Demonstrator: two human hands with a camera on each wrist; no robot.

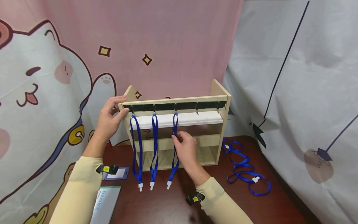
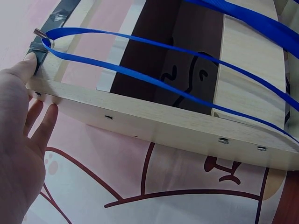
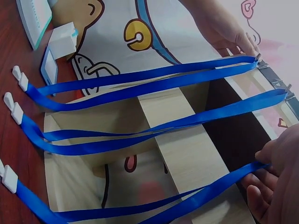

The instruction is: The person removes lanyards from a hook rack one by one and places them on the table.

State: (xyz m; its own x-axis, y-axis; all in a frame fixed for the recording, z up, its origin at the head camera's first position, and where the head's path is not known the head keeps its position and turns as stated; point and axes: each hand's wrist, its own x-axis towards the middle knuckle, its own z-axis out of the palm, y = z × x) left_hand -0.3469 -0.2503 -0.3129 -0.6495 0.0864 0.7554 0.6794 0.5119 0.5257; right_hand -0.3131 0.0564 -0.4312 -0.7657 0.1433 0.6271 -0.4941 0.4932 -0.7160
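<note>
In the head view, the left hand [image 1: 110, 119] reaches up left of centre, thumb on the front and fingers round the side of the rack [image 1: 223, 127], gripping its upper left corner. At centre, the right hand [image 1: 186, 148] pinches the third lanyard [image 1: 173, 171], hung from the middle hook [image 1: 175, 107]. Two lanyards [image 1: 155, 124] hang left; loose lanyards [image 1: 244, 161] lie lower right. The left sleeve [image 1: 81, 189] partly covers the box [image 1: 107, 202], lower left.

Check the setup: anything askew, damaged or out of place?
Only one thing: loose blue ribbon lanyards lie in untidy loops on the dark-red tabletop, right of the pale wooden rack; three matching lanyards hang from its metal hooks. No spills or breakage visible.
</note>
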